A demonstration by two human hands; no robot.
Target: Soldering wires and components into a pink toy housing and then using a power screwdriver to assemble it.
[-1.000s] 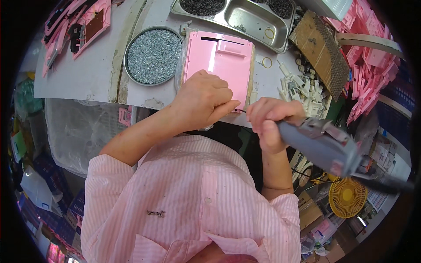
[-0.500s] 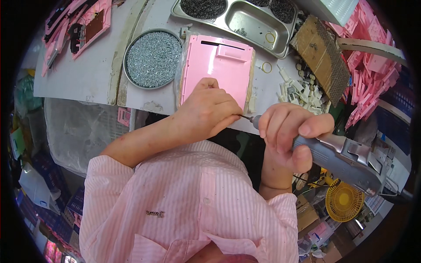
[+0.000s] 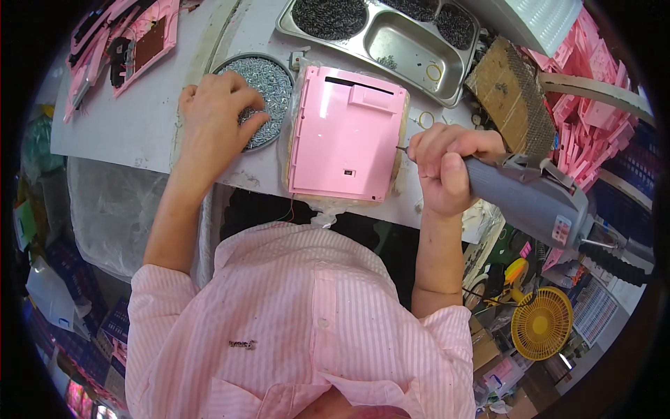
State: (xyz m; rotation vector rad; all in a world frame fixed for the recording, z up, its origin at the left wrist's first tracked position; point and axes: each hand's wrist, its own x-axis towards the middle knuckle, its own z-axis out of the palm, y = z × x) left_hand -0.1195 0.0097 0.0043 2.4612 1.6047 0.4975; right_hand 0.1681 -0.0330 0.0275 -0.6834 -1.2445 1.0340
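Observation:
A pink plastic housing [image 3: 347, 134] lies flat on a worn pad at the bench's near edge. My right hand [image 3: 444, 166] grips a grey electric screwdriver [image 3: 532, 201], its thin bit touching the housing's right edge. My left hand [image 3: 216, 123] reaches into a round metal dish of small silver screws [image 3: 271, 78] left of the housing, fingers bent over the screws; whether it holds any is hidden.
A steel compartment tray [image 3: 398, 38] with dark screws sits behind the housing. Pink parts [image 3: 132, 42] lie at the far left, a stack of pink pieces [image 3: 586, 119] at the right. A cardboard block [image 3: 513, 98] is beside the tray. A yellow fan [image 3: 543, 322] stands below the bench.
My left hand left the housing's near edge and moved left into the screw dish. My right hand carried the screwdriver up to the housing's right edge.

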